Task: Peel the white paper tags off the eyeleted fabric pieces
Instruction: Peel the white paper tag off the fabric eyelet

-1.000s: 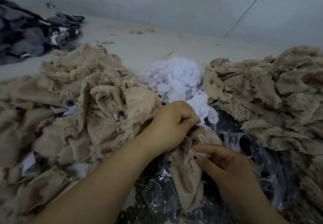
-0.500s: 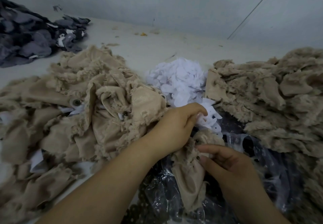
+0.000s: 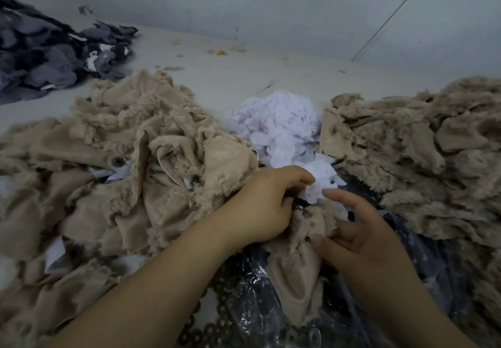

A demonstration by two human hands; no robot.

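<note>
A beige frayed fabric piece (image 3: 298, 269) with small dark eyelets hangs between my hands over a dark plastic bag. My right hand (image 3: 360, 236) pinches its upper edge with thumb and curled fingers, the index finger raised. My left hand (image 3: 265, 206) has its fingers curled at the top of the piece, pinching a white paper tag (image 3: 322, 185) that sticks out toward the heap of peeled white tags (image 3: 276, 128). A pile of beige pieces with tags and eyelets (image 3: 130, 174) lies on the left.
A second beige fabric pile (image 3: 417, 157) fills the right. A heap of grey fabric (image 3: 48, 57) sits far left at the back. A shiny dark plastic bag (image 3: 244, 299) with ring-shaped eyelets lies under my forearms. A pale wall stands behind the table.
My left hand has pulled the white tag up and away from the beige piece toward the white heap. My right index finger has lifted off the fabric.
</note>
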